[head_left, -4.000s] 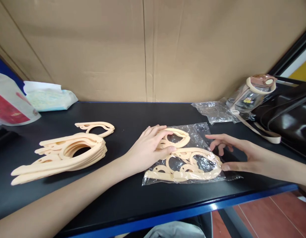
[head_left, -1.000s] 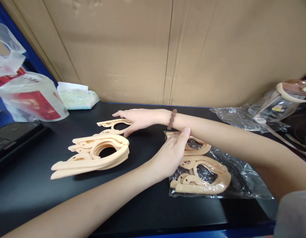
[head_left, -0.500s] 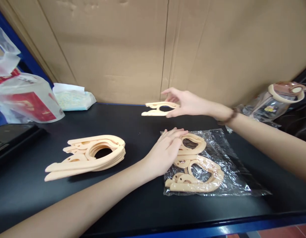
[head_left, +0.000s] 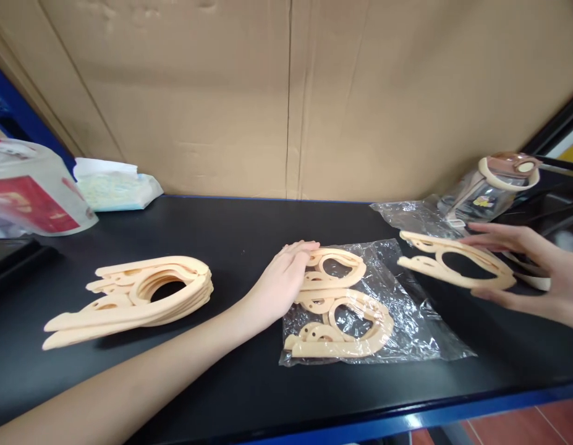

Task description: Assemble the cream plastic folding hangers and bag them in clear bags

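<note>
My left hand point(head_left: 281, 281) lies flat, fingers stretched, on the left edge of a clear plastic bag point(head_left: 416, 321) that holds a few beige curved plastic pieces point(head_left: 342, 321). My right hand point(head_left: 536, 272) at the right grips one loose beige curved piece point(head_left: 453, 267) and holds it in the air above the bag's right side. A stack of several more beige pieces point(head_left: 133, 293) rests on the black table point(head_left: 221, 228) at the left.
A cardboard wall stands behind the table. At the back left lie a white tissue pack point(head_left: 112, 184) and a red-printed plastic bag point(head_left: 31, 201). At the back right are crumpled clear plastic point(head_left: 413, 216), a drinking bottle point(head_left: 494, 182) and a dark bag. The blue table edge point(head_left: 453, 414) runs along the front.
My right hand reached across to the left, picked up the single loose piece from beside the stack, and carried it over to the right. My left hand stayed on the bag.
</note>
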Available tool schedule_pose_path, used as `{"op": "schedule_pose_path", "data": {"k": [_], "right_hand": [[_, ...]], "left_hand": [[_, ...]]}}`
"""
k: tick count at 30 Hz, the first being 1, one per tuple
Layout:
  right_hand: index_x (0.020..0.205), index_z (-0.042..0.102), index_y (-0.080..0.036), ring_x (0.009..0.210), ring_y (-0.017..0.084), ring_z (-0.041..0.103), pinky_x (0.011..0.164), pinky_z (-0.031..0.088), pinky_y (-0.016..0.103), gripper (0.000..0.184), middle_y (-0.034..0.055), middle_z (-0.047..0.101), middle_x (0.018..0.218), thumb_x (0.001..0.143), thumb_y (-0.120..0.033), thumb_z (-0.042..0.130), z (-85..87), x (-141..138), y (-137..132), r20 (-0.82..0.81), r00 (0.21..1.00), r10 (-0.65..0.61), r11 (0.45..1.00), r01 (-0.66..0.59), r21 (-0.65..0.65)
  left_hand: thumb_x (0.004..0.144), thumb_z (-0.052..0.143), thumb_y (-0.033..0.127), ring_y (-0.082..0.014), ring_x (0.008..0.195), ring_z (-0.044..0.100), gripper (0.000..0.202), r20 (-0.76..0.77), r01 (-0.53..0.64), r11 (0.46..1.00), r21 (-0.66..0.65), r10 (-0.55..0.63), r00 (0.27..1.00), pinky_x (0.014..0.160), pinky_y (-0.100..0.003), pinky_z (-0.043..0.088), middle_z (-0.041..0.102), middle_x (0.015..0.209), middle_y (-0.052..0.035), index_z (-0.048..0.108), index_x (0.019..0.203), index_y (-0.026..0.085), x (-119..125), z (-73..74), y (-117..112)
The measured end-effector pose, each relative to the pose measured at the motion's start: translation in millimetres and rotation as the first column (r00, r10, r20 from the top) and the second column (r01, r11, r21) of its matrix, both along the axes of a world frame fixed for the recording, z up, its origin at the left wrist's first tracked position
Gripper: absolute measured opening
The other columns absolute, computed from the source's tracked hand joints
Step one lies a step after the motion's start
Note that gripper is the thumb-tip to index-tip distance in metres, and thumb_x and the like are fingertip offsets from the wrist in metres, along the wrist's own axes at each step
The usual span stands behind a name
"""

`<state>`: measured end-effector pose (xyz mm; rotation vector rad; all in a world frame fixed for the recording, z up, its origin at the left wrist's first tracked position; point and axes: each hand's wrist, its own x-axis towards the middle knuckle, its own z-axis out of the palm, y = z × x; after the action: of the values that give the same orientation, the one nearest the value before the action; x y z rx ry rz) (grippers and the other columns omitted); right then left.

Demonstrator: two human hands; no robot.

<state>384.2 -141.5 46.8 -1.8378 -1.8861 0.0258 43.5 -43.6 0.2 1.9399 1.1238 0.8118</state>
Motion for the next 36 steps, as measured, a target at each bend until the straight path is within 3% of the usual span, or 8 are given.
{"op": "schedule_pose_path", "data": {"k": [3,6,12,19,26,32,34,36], "right_hand": [[0.131,0.042,-0.049,0.115,0.035,0.057,0.096,0.048,0.050,0.068,0.0078,0.059,0.130,0.069,-0.066,0.065,-10.5,6,-15,-0.023,1.000,-0.012,0.999,0.011,-0.036],[0.129,0.041,-0.052,0.117,0.035,0.056,0.094,0.050,0.051,0.065,0.0059,0.059,0.131,0.070,-0.054,0.070,-15.4,6,-18,0.016,0.998,0.063,0.994,-0.062,-0.091],[0.129,0.039,-0.051,0.119,0.033,0.055,0.095,0.052,0.049,0.064,0.0062,0.060,0.129,0.074,-0.046,0.070,-17.5,-9,-11,-0.002,0.970,0.244,0.960,-0.242,-0.143],[0.123,0.049,-0.046,0.125,0.034,0.050,0.105,0.042,0.049,0.055,0.0050,0.050,0.138,0.073,-0.043,0.071,-24.2,-17,-1,-0.133,0.962,0.236,0.958,-0.254,-0.135],[0.130,0.041,-0.044,0.128,0.028,0.048,0.109,0.038,0.045,0.062,0.0035,0.051,0.137,0.077,-0.038,0.071,-21.9,-51,14,-0.171,0.910,0.377,0.899,-0.404,-0.170],[0.147,0.006,-0.045,0.125,0.026,0.051,0.104,0.044,0.047,0.102,0.0067,0.045,0.141,0.073,-0.036,0.076,-34.9,-82,27,-0.565,0.742,0.361,0.847,-0.514,-0.135],[0.147,0.006,-0.044,0.126,0.026,0.051,0.104,0.045,0.045,0.104,0.0068,0.044,0.142,0.072,-0.036,0.078,-40.7,-83,29,-0.606,0.713,0.353,0.841,-0.526,-0.129],[0.148,0.009,-0.041,0.123,0.026,0.052,0.103,0.045,0.046,0.102,0.0075,0.048,0.138,0.071,-0.037,0.078,-44.0,-80,29,-0.562,0.742,0.365,0.857,-0.504,-0.109]], "left_hand": [[0.095,0.024,0.030,-0.0190,0.131,0.045,0.046,-0.017,-0.001,1.000,0.014,0.002,1.000,0.114,-0.040,0.029,0.058,0.134,-0.0022,0.060,0.121,0.018,0,0.3,0],[0.095,0.024,0.030,-0.0182,0.130,0.046,0.046,-0.036,0.004,0.999,0.033,-0.003,0.999,0.114,-0.039,0.030,0.058,0.134,-0.0019,0.061,0.120,0.019,0,0.6,-1],[0.095,0.024,0.030,-0.0191,0.127,0.049,0.045,-0.054,0.007,0.999,0.050,-0.005,0.999,0.110,-0.040,0.035,0.059,0.133,-0.0020,0.061,0.120,0.021,0,0.2,1],[0.096,0.024,0.033,-0.0188,0.127,0.050,0.046,-0.029,0.011,0.999,0.051,-0.010,1.000,0.110,-0.037,0.036,0.059,0.133,-0.0025,0.061,0.120,0.019,0,-1.8,1],[0.096,0.022,0.032,-0.0176,0.132,0.043,0.047,-0.072,0.019,0.998,0.065,-0.015,0.997,0.115,-0.040,0.028,0.057,0.135,-0.0012,0.059,0.122,0.020,0,-0.3,-2],[0.096,0.022,0.034,-0.0200,0.134,0.040,0.048,-0.156,0.040,0.995,0.093,-0.025,0.987,0.116,-0.042,0.026,0.054,0.138,-0.0047,0.057,0.126,0.018,0,3.5,-5],[0.097,0.025,0.040,-0.0224,0.138,0.034,0.050,-0.218,0.072,0.990,0.123,-0.044,0.975,0.117,-0.044,0.022,0.048,0.143,-0.0067,0.051,0.132,0.017,-1,6.8,-8],[0.095,0.031,0.048,-0.0251,0.141,0.027,0.054,-0.289,0.131,0.977,0.171,-0.077,0.954,0.117,-0.049,0.017,0.041,0.148,-0.0085,0.044,0.137,0.017,-2,10.9,-12]]}}
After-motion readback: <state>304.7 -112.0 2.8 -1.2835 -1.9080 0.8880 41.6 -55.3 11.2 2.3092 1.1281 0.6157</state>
